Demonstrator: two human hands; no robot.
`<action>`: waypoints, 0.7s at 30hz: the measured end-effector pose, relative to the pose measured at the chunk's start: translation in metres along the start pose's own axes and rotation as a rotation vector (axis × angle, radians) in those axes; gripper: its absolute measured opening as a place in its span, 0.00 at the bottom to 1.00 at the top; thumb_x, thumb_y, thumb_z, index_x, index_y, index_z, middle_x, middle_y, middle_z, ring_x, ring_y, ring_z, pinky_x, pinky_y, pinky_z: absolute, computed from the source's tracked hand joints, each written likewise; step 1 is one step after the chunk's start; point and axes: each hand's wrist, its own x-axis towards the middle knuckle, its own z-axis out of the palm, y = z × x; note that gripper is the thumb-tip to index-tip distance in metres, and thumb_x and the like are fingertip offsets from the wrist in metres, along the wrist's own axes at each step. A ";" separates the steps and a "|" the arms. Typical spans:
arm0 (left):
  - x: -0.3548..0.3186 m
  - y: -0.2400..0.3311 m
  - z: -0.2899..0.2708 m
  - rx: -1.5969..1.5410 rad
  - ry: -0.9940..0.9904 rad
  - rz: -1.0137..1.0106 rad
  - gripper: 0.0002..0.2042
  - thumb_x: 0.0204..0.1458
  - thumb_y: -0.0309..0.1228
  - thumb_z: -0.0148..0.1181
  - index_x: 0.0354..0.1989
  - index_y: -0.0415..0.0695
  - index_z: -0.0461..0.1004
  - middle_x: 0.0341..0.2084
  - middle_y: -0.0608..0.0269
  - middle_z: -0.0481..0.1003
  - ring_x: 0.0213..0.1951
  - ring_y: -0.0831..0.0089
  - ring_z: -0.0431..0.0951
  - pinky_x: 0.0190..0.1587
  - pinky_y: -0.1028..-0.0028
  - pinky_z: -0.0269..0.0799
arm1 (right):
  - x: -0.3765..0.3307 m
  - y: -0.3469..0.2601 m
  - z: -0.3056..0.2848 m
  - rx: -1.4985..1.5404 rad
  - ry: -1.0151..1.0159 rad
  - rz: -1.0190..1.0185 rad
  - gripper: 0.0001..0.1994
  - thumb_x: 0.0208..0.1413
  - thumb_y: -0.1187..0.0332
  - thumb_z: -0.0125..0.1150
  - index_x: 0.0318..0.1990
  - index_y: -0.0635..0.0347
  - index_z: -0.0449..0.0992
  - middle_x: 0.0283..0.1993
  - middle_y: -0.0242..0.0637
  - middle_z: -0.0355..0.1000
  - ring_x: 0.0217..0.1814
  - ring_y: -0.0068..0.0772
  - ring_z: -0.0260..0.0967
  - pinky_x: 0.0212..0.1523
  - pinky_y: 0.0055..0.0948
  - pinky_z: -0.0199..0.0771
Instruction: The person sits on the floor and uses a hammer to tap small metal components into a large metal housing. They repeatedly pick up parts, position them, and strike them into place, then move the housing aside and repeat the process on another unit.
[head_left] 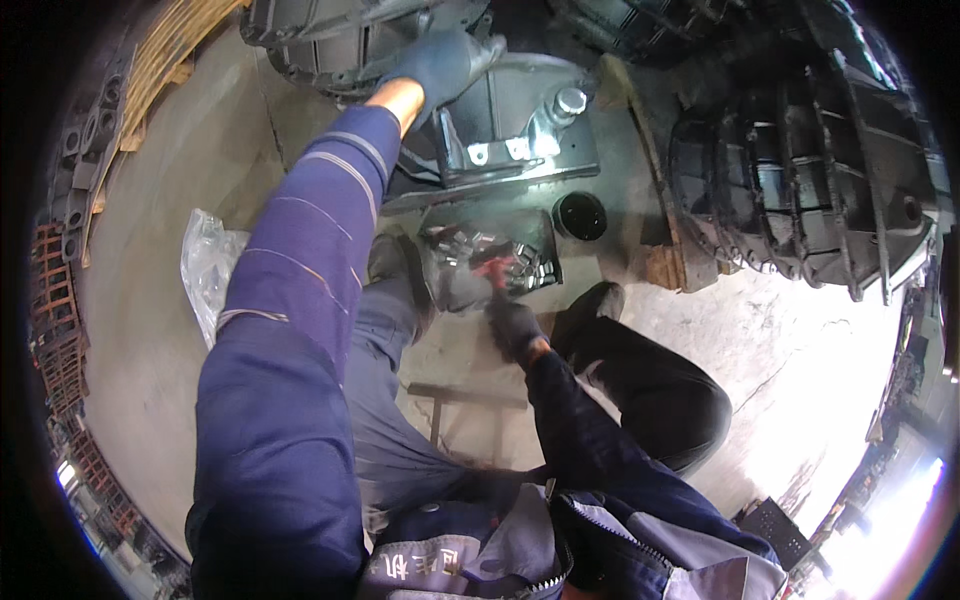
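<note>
My left hand (440,68), in a grey-blue glove, reaches far forward and rests against the upper part of a dark metal casting (510,95). Its thumb is stretched out to the right; the other fingers are partly hidden. Lower down, my right hand (517,332), in a dark glove, is closed around the handle of a red-headed hammer (492,267). The hammer's head is over a shallow tray (458,292) of small shiny metal cylinders (530,268), between my feet. A bright light falls on the casting's bracket and round boss (570,102).
A black round cup (579,216) stands right of the tray. Large ribbed housings (800,190) rest on wooden blocks (680,265) at the right. Clear plastic (208,265) lies on the floor at left. A low metal frame (466,396) lies between my legs.
</note>
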 end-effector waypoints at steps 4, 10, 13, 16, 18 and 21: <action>0.003 -0.004 -0.001 -0.006 0.052 -0.018 0.35 0.64 0.60 0.43 0.40 0.34 0.83 0.42 0.34 0.80 0.47 0.40 0.81 0.55 0.52 0.72 | -0.070 -0.058 -0.036 0.072 0.186 -0.427 0.13 0.64 0.56 0.62 0.37 0.57 0.77 0.22 0.26 0.69 0.22 0.23 0.69 0.21 0.30 0.66; -0.005 0.007 -0.010 -0.026 -0.010 -0.068 0.34 0.64 0.58 0.44 0.41 0.35 0.83 0.43 0.34 0.80 0.48 0.39 0.80 0.56 0.52 0.72 | -0.233 -0.256 -0.122 -0.438 0.756 -1.301 0.07 0.64 0.71 0.60 0.46 0.63 0.79 0.32 0.31 0.77 0.27 0.19 0.72 0.25 0.23 0.70; -0.003 0.006 -0.013 -0.008 -0.078 -0.078 0.34 0.64 0.58 0.45 0.41 0.35 0.83 0.43 0.34 0.80 0.48 0.39 0.80 0.56 0.52 0.72 | -0.257 -0.298 -0.119 -0.091 0.642 -1.601 0.05 0.67 0.70 0.59 0.43 0.60 0.78 0.28 0.28 0.74 0.25 0.18 0.71 0.23 0.20 0.68; -0.001 0.003 -0.011 0.016 -0.098 -0.056 0.33 0.65 0.58 0.44 0.42 0.35 0.83 0.43 0.34 0.80 0.49 0.39 0.80 0.56 0.52 0.72 | -0.207 -0.282 -0.099 -0.491 0.862 -1.416 0.06 0.64 0.69 0.61 0.44 0.60 0.78 0.29 0.32 0.74 0.29 0.32 0.74 0.30 0.29 0.74; -0.001 0.003 -0.009 0.012 -0.094 -0.073 0.33 0.65 0.57 0.44 0.43 0.35 0.83 0.44 0.34 0.80 0.49 0.39 0.80 0.56 0.52 0.72 | -0.158 -0.256 -0.091 -0.889 0.707 -1.140 0.11 0.60 0.65 0.65 0.45 0.62 0.77 0.33 0.44 0.78 0.37 0.51 0.77 0.39 0.41 0.78; -0.011 0.007 -0.002 0.148 0.100 0.012 0.32 0.66 0.56 0.43 0.43 0.36 0.83 0.44 0.35 0.80 0.50 0.40 0.80 0.56 0.52 0.72 | -0.141 -0.255 -0.108 -1.086 0.759 -0.948 0.20 0.55 0.58 0.70 0.44 0.69 0.78 0.43 0.64 0.78 0.48 0.61 0.79 0.46 0.43 0.79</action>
